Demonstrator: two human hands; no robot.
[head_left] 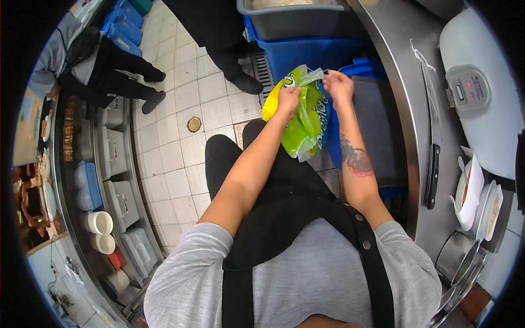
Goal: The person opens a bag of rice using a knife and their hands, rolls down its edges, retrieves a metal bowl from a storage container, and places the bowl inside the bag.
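Head camera view: closest is the black apron (284,229) over a grey shirt (311,273). Past it, the bright green and yellow plastic bag (309,117) is up in front of the knees, just beside the blue bin (284,57). The left hand (289,100) is closed tight on the bag near its top, which likely stops it from dropping. The right hand (339,87) has its fingers bent in close by the clear top edge. I cannot tell if they pinch it. With one hand at each side, the top looks easier to keep up and steady.

To the right, a knife (433,177) lies flat along the steel counter (413,115), so it is well away from both hands. A big white machine (484,60) is past it. A grey tub (306,22) sits over the blue bin. To the left, white boxes (114,153) line a low shelf. Farther off, one person (219,33) stands near the bin and another person (79,46) stands by the left shelves.
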